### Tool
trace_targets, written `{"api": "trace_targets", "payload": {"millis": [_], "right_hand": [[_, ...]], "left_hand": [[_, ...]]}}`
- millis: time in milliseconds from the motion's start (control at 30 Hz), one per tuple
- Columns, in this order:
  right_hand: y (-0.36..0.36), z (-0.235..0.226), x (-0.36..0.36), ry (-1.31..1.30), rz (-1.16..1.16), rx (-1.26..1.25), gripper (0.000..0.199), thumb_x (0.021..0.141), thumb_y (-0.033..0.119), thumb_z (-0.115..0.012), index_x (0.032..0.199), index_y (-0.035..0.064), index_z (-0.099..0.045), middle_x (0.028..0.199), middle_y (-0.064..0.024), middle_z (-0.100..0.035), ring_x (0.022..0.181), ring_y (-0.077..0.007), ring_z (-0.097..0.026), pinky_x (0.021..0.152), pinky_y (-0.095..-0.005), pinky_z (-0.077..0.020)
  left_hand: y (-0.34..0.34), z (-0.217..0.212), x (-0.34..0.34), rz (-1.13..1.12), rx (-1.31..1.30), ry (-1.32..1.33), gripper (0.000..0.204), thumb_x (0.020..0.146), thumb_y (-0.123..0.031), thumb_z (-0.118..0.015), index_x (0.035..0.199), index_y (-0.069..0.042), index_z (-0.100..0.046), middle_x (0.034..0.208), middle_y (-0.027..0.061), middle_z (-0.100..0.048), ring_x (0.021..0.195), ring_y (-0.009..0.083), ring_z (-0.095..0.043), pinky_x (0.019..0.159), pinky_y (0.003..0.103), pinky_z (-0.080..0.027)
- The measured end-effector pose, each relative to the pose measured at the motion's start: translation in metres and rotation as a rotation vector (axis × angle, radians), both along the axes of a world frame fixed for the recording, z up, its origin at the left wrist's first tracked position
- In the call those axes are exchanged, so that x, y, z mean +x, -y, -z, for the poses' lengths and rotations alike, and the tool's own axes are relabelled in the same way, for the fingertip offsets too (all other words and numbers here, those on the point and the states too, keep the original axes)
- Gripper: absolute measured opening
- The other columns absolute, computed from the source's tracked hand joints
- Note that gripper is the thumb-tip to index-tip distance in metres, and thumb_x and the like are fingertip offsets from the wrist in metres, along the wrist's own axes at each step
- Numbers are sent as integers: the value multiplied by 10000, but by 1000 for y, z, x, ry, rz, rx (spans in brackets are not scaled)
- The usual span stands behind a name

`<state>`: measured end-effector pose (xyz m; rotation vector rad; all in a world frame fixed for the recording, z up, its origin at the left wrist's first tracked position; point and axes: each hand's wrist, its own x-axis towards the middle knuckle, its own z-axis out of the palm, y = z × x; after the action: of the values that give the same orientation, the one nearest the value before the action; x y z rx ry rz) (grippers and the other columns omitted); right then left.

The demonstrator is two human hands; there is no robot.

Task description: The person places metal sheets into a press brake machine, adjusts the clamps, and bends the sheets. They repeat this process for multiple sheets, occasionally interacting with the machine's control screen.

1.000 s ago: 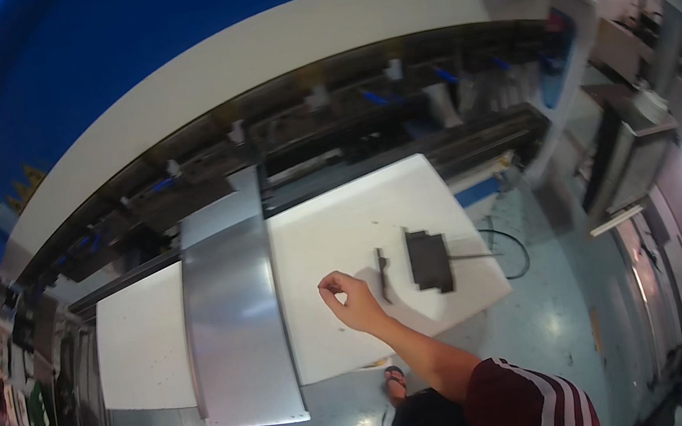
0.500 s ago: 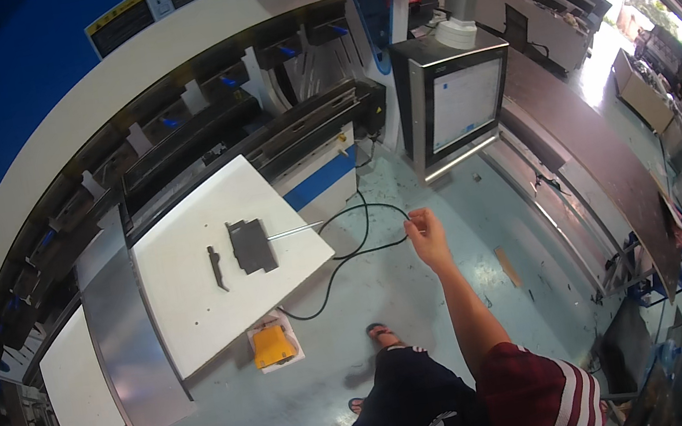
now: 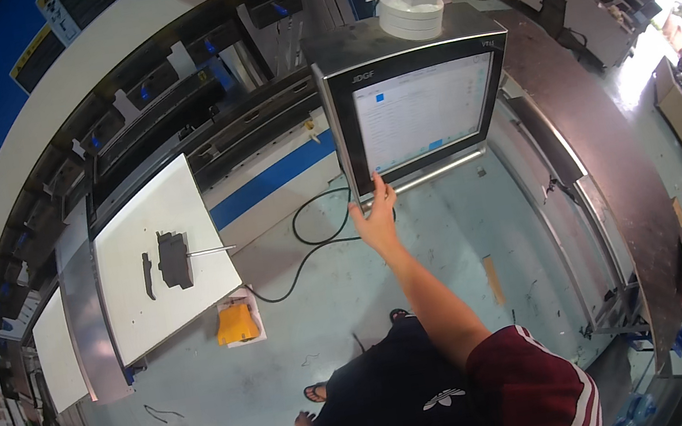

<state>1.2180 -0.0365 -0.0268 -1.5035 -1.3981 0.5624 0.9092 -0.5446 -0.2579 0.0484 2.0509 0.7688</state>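
The one head view looks steeply down from above the person, near the screen and high over the floor.

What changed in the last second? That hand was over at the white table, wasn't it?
Yes. The right hand left the white table and swung right to the screen; its fingertips now touch the lower frame. It holds nothing. The black block and the yellow pedal on the floor stayed put. The left hand is out of view.

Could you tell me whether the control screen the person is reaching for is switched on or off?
On. The control screen glows white with small blue marks, and the right hand touches its lower left edge.
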Motion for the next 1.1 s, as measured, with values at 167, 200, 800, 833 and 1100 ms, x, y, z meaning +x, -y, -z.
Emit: {"api": "trace_targets", "payload": {"millis": [167, 200, 800, 833, 1100], "right_hand": [[4, 0, 21, -155, -142, -46, 879, 874, 143, -744, 1614, 115, -271, 1553, -335, -249, 1303, -438, -506, 970, -403, -521], [4, 2, 30, -232, -170, -56, 871, 876, 141, -747, 1612, 120, -282, 1548, -324, -281, 1289, -414, -531, 968, -401, -524], [-10, -12, 76, -215, -430, -168, 769, 911, 102, -711, 1590, 163, -356, 1421, -241, -510, 1071, -264, -678, 842, -354, -572], [-9, -12, 74, -225, -432, -173, 776, 902, 104, -710, 1591, 157, -356, 1416, -232, -518, 1047, -255, -672, 828, -346, -568], [4, 4, 131, -354, -296, -96, 743, 885, 59, -710, 1558, 114, -399, 1317, -197, -570, 989, -213, -667, 794, -339, -560]], "left_hand": [[-51, -12, 61, 37, 108, 36, 540, 1088, -414, -414, 1297, 65, -551, 1127, 226, -713, 864, 323, -736, 705, 437, -608], [-53, -16, 66, 12, 108, 20, 534, 1090, -414, -414, 1300, 57, -554, 1122, 222, -716, 868, 320, -738, 706, 435, -607], [30, -29, 176, -24, -39, 10, 589, 1083, -450, -398, 1327, 63, -557, 1143, 236, -717, 906, 367, -735, 763, 483, -601], [30, -28, 180, -29, -35, 13, 590, 1084, -450, -396, 1329, 62, -555, 1147, 237, -716, 910, 369, -734, 764, 484, -601], [35, -24, 204, -51, -35, 19, 597, 1089, -453, -380, 1346, 60, -545, 1182, 242, -703, 937, 379, -729, 769, 494, -600]]}}
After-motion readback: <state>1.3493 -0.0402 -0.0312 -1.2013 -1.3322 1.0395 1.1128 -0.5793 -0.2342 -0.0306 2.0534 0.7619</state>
